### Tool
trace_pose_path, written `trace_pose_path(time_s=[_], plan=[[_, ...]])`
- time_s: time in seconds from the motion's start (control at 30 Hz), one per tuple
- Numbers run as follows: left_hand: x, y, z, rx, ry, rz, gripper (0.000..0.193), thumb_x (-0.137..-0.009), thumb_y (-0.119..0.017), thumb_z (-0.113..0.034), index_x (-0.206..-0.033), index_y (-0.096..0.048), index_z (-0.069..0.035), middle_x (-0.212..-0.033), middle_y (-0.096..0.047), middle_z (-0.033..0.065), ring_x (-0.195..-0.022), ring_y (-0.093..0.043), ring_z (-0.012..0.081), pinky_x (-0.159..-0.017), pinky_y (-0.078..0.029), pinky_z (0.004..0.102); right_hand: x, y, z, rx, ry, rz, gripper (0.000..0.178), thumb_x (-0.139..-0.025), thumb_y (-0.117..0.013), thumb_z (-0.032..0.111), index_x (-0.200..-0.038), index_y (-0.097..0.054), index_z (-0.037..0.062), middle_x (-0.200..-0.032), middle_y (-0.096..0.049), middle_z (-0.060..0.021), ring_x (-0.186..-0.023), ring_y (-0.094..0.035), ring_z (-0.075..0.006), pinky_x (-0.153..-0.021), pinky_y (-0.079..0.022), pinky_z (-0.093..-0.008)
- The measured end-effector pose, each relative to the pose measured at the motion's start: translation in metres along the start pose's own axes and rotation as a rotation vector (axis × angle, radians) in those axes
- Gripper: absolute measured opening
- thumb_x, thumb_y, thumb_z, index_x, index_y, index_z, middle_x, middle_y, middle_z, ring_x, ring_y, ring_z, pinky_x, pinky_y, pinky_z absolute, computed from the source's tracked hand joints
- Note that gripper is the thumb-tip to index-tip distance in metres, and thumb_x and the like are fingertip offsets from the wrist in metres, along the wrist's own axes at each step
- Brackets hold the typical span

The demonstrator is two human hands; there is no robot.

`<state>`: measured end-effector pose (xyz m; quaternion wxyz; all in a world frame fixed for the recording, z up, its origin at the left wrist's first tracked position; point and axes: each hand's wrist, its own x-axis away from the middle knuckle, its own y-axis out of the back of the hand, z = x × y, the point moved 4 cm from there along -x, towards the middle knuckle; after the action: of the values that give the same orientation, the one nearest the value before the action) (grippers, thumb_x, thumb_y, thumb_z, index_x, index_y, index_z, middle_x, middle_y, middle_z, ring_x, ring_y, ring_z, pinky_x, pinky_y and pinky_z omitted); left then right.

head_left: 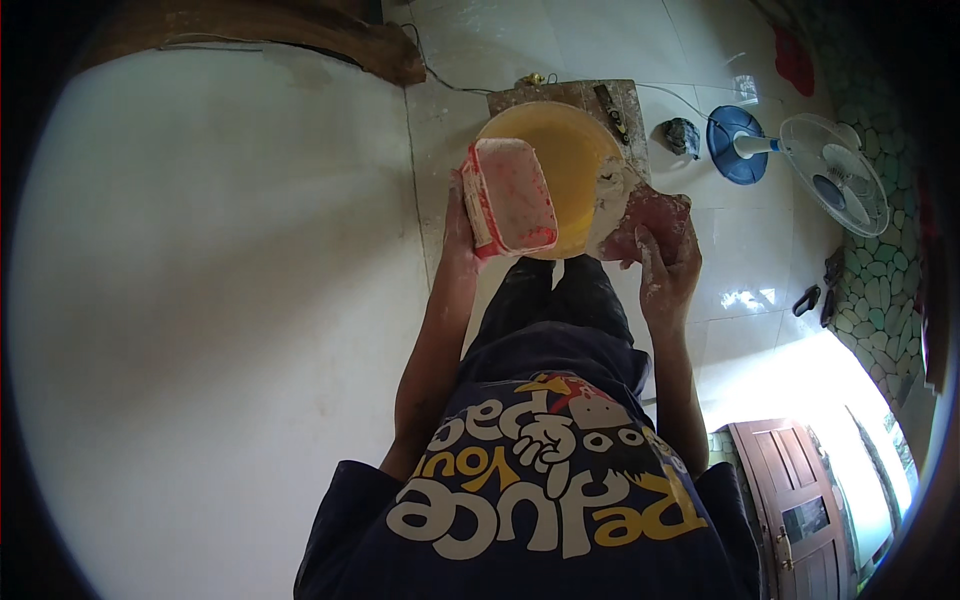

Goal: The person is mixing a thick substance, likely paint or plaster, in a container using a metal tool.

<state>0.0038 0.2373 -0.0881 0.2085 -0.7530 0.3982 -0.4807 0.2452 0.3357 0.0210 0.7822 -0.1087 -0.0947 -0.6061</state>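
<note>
l hand (459,222) is part-curled round the l side of a red-and-white plastic tub (513,195), w/ most of its fingers hidden, so can't tell exact grip. tub is tilted, opening toward the cam, whitish stuff smeared inside, held above the l part of a yellow basin (575,150). r hand (672,262) is closed on a flat reddish-brown scraper (655,212), thumb on its face, approx. over the basin's r rim; whitish paste (611,190) sits along the scraper's l edge. both hands have white smudges. basin is on a stained board (635,105), w/ a dark-handled tool (611,112) near its r side. farther r: dark crumpled bundle (682,137), then a blue-and-white fan (738,145) on the tiles.
</note>
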Motion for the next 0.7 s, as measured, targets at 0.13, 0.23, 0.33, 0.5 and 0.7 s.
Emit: trace_pose_path(time_s=[0.13,0.23,0.33,0.5,0.7], plan=[[0.004,-0.001,0.006,-0.057,0.068,-0.103,0.075,-0.096,-0.042,-0.065,-0.146,-0.040,-0.010,-0.141,-0.051,0.0157,-0.122,-0.057,0.0303,-0.098,-0.053,0.0483,0.002,0.002,0.006,-0.004,0.012,-0.013,0.028,-0.094,-0.058,-0.002,-0.121,-0.055,-0.0047,-0.105,-0.068,-0.0109,-0.088,-0.065,-0.0128,-0.071,-0.053,-0.0235],[-0.006,0.028,0.019,-0.068,0.041,-0.128,0.075,-0.095,-0.043,-0.066,-0.145,-0.042,-0.009,-0.138,-0.053,0.0158,-0.120,-0.059,0.0297,-0.096,-0.054,0.0482,0.000,0.006,0.004,-0.012,0.028,-0.028,0.028,-0.094,-0.057,-0.003,-0.122,-0.055,-0.0048,-0.104,-0.068,-0.0106,-0.087,-0.065,-0.0124,-0.070,-0.053,-0.0234],[-0.009,0.049,0.028,-0.121,0.043,-0.130,0.075,-0.095,-0.043,-0.066,-0.142,-0.043,-0.009,-0.136,-0.055,0.0161,-0.116,-0.061,0.0297,-0.094,-0.055,0.0483,0.002,0.006,0.007,-0.007,0.051,-0.030,0.028,-0.094,-0.056,-0.004,-0.122,-0.054,-0.0047,-0.103,-0.068,-0.0104,-0.086,-0.065,-0.0119,-0.069,-0.053,-0.0230],[-0.010,0.059,0.036,-0.125,0.058,-0.177,0.073,-0.095,-0.041,-0.066,-0.141,-0.045,-0.009,-0.132,-0.058,0.0154,-0.111,-0.064,0.0283,-0.091,-0.056,0.0484,0.002,0.011,0.001,-0.011,0.062,-0.048,0.029,-0.094,-0.056,-0.003,-0.123,-0.054,-0.0049,-0.103,-0.068,-0.0107,-0.085,-0.065,-0.0121,-0.067,-0.053,-0.0233],[0.000,0.044,0.038,-0.136,0.227,-0.347,0.072,-0.096,-0.040,-0.066,-0.141,-0.044,-0.011,-0.133,-0.058,0.0147,-0.113,-0.064,0.0274,-0.088,-0.058,0.0491,0.004,0.013,0.002,0.001,0.053,-0.072,0.029,-0.094,-0.057,-0.003,-0.123,-0.054,-0.0050,-0.103,-0.068,-0.0108,-0.086,-0.065,-0.0120,-0.067,-0.053,-0.0232]])
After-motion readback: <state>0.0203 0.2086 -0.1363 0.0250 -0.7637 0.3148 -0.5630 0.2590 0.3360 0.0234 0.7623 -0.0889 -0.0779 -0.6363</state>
